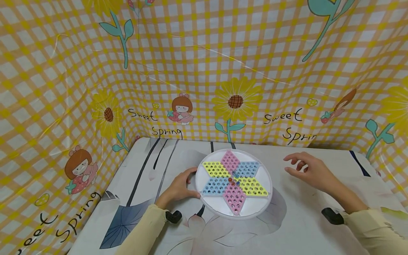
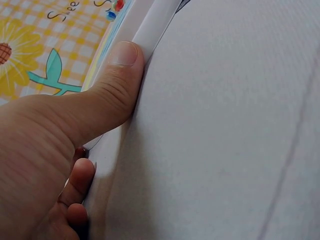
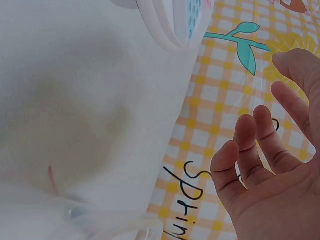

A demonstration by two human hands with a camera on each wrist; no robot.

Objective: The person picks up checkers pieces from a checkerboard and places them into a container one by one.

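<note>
"How many boards [image 1: 255, 205]?"
"I count one, with six star points [image 1: 230, 161]: two pink, two yellow, two blue."
"Marbles [image 1: 233, 183]?"
"I see several, too small to count surely."
"Sleeves [image 1: 141, 226]?"
"Two, both mine."

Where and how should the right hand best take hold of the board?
Likely at the right rim, coming from the right: the board is round and lies flat, no hand covers that edge, and the left hand grips the opposite side.
</note>
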